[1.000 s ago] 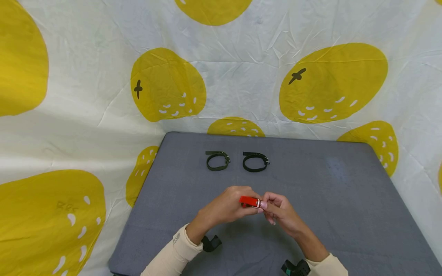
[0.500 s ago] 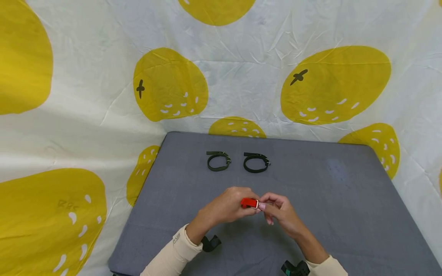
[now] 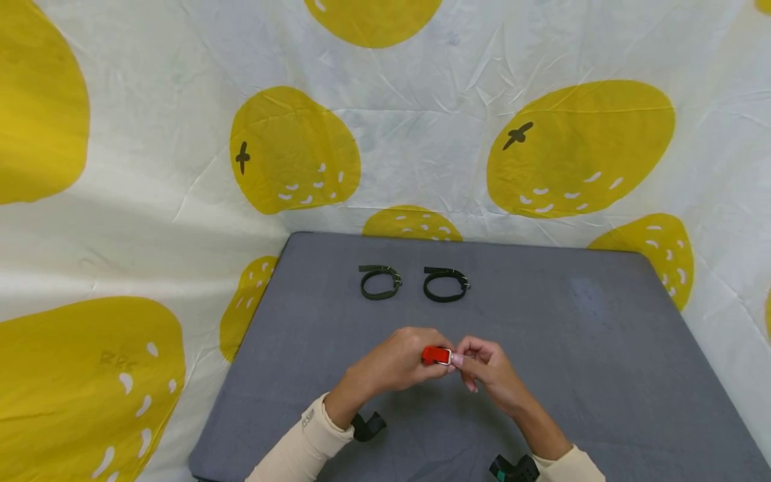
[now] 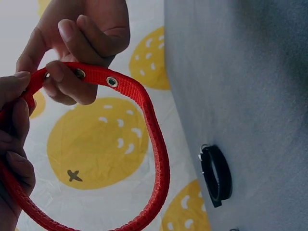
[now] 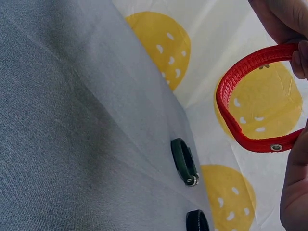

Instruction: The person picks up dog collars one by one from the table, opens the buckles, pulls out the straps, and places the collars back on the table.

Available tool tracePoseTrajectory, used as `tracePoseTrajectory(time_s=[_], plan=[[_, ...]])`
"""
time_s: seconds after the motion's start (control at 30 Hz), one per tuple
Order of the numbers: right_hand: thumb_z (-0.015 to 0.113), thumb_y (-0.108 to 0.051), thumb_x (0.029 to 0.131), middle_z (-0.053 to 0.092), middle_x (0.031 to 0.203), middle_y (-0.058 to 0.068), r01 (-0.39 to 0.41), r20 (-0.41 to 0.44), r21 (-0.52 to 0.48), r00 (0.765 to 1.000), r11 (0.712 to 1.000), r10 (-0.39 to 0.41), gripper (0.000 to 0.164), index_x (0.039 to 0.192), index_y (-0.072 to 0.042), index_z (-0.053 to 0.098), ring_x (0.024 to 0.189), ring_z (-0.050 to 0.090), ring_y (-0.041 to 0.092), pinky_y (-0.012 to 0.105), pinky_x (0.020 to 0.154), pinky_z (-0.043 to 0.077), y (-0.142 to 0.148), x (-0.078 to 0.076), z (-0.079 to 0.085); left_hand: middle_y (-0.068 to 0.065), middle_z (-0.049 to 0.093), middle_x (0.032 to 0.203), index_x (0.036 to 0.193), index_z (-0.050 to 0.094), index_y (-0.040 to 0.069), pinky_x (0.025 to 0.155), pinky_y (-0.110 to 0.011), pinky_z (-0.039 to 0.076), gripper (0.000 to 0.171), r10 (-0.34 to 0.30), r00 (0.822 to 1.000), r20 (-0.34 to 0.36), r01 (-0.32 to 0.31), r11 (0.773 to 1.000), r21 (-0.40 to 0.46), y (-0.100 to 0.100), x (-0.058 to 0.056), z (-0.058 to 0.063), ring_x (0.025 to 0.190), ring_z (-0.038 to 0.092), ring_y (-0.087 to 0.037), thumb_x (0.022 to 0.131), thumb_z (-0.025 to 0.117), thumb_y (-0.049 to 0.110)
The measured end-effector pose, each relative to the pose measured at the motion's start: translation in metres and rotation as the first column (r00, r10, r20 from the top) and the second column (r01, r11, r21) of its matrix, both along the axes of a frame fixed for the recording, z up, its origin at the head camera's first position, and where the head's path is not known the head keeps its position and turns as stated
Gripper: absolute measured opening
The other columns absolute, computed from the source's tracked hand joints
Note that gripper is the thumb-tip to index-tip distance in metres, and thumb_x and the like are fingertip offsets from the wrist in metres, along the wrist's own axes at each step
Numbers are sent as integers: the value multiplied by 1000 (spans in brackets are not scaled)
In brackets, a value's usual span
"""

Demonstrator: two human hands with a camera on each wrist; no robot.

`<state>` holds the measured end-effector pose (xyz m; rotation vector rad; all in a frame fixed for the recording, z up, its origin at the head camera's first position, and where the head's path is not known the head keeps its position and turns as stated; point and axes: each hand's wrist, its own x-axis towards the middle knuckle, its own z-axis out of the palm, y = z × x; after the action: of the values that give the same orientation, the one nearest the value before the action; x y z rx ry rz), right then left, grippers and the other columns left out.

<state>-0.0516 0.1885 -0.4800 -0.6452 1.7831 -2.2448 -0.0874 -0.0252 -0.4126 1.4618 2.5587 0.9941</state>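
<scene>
Curving in a loop, the red collar (image 4: 163,166) sits between our hands above the gray table (image 3: 572,375), its textured strap showing metal-rimmed eyelets (image 4: 112,82) and a silvery buckle (image 3: 449,357). Our left hand (image 3: 403,360) grips the band; our right hand (image 3: 495,376) pinches the buckle end. Beyond lie a dark green collar (image 3: 378,296) and a black collar (image 3: 444,299).

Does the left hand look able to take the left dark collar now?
Probably not yet: the left hand grips the red collar, though the way across the table to the left dark collar looks free.
</scene>
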Motion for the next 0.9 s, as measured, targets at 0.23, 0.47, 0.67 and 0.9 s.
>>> tracePoseTrajectory(time_s=[0.23, 0.47, 0.67, 0.9], plan=[[51, 2, 100, 56, 71, -4, 8, 26, 10, 1000, 1000, -8, 23, 78, 1, 45, 48, 30, 26, 37, 41, 29, -1, 1, -3, 4, 70, 92, 105, 74, 12, 67, -3, 41, 16, 8, 1000, 7, -8, 1000, -16, -1, 2, 0, 74, 53, 0, 90, 77, 19], [54, 4, 99, 68, 78, -8, 17, 76, 36, 997, 999, -20, 16, 90, -7, 63, 46, 42, 12, 28, 39, 39, 1, 5, 2, 5, 69, 91, 104, 74, 13, 68, -4, 39, 13, 0, 999, -34, -2, 999, -46, -1, 4, -3, 75, 53, 0, 92, 75, 17], [55, 1, 99, 66, 77, -8, -2, 95, 59, 996, 998, -4, 12, 93, -4, 64, 51, 49, 6, 26, 43, 43, 0, 6, 9, 4, 69, 92, 104, 73, 11, 70, -6, 42, 14, 14, 999, -33, -16, 999, -48, -2, 5, -4, 76, 55, -2, 91, 75, 15], [55, 2, 98, 61, 67, -9, 22, 78, 87, 997, 996, -29, 16, 83, -2, 56, 45, 35, 11, 33, 40, 29, -1, 5, 9, 5, 69, 93, 104, 73, 13, 66, -4, 38, 13, 9, 1000, -17, -10, 1000, -24, -3, 5, -5, 75, 52, -1, 91, 74, 15]])
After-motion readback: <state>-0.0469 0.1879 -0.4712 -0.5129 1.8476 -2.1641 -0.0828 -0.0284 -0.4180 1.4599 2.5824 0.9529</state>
